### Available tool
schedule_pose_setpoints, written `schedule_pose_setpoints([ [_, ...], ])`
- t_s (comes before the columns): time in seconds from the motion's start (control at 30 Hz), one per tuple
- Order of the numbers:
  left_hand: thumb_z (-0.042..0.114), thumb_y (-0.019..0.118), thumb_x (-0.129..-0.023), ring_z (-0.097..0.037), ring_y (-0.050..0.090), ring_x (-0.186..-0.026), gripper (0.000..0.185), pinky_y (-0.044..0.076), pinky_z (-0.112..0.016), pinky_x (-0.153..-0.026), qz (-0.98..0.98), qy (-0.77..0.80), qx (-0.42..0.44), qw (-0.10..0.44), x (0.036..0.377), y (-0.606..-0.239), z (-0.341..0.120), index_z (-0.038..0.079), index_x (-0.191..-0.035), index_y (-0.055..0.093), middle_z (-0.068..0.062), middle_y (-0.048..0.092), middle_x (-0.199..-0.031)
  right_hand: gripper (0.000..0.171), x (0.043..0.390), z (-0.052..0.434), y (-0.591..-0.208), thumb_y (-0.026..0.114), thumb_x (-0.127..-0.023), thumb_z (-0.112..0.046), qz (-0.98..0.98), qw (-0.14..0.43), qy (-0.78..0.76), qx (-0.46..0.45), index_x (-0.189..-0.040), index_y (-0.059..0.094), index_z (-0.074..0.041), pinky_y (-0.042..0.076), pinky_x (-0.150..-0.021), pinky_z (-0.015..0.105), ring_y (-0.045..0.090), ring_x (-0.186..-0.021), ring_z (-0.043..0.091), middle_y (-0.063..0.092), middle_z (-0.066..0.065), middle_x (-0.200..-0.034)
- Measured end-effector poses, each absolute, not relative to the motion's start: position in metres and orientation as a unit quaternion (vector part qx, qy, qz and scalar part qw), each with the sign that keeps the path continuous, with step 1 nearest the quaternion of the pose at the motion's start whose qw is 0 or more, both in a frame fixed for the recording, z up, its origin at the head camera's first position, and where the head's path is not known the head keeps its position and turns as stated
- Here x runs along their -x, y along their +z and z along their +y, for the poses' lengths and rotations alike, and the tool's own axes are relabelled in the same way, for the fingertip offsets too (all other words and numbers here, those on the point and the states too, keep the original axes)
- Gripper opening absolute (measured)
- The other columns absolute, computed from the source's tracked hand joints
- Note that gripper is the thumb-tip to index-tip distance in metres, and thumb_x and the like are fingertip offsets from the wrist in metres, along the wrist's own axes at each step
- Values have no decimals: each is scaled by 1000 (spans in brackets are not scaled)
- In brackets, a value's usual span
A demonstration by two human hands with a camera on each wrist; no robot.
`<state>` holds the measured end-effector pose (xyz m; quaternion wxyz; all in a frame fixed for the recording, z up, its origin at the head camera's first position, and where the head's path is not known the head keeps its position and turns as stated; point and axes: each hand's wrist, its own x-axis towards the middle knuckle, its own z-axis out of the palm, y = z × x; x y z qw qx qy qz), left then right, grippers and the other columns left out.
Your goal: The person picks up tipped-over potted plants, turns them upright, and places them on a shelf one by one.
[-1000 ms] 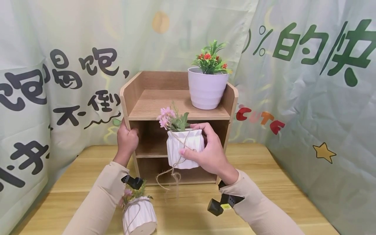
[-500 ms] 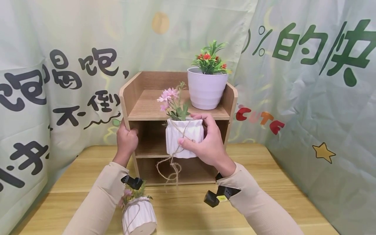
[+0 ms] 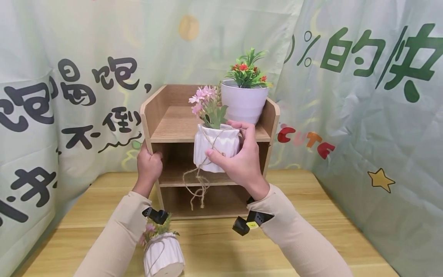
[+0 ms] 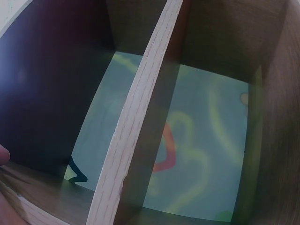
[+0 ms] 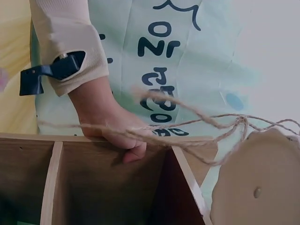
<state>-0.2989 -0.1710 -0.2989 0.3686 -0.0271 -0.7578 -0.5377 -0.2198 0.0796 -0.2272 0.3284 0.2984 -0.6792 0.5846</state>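
My right hand (image 3: 244,157) holds a white ribbed flower pot (image 3: 211,148) with pink flowers, thumb across its front and fingers behind the rim. Twine tied round the pot dangles below it. The pot is in front of the top board of a wooden shelf unit (image 3: 210,139). My left hand (image 3: 149,165) grips the unit's left side panel; in the right wrist view its thumb (image 5: 136,153) bends over the panel's edge. The right wrist view also catches the held pot's underside (image 5: 255,187). Inside the unit, the left wrist view shows the middle board (image 4: 136,112).
A larger white pot (image 3: 238,100) with red flowers stands at the right of the top shelf. On the wooden table (image 3: 214,246), a second white twine-tied pot (image 3: 164,254) with pink flowers lies tipped near my left forearm. Printed cloth (image 3: 360,127) hangs behind and at both sides.
My right hand has raised the held flower pot from in front of the lower compartments to the top board's front edge. The left hand stays on the side panel.
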Motion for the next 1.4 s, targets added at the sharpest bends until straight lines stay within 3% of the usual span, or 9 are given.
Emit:
schedule_pose_setpoints([
  [0.6, 0, 47, -74, -40, 48, -101, 56, 37, -54, -89, -753, -545, 32, 367, 295, -300, -171, -3, -130, 50, -31, 57, -118, 73, 236, 63, -221, 86, -63, -16, -664, 408, 557, -287, -118, 41, 0, 48, -72, 37, 53, -101, 22, 51, 10, -133],
  [1.0, -1, 47, -75, -40, 49, -102, 55, 37, -54, -90, -750, -550, 31, 366, 296, -298, -169, -4, -129, 51, -31, 57, -117, 74, 242, 55, -213, 86, -62, -18, -667, 440, 536, -274, -118, 41, -1, 46, -77, 37, 54, -103, 23, 50, 19, -135],
  [1.4, -1, 47, -75, -40, 47, -97, 53, 37, -53, -88, -750, -553, 30, 362, 297, -299, -170, -4, -128, 50, -31, 57, -114, 76, 254, 50, -211, 87, -62, -21, -672, 463, 521, -252, -120, 41, -2, 46, -75, 35, 55, -100, 22, 50, 16, -135],
])
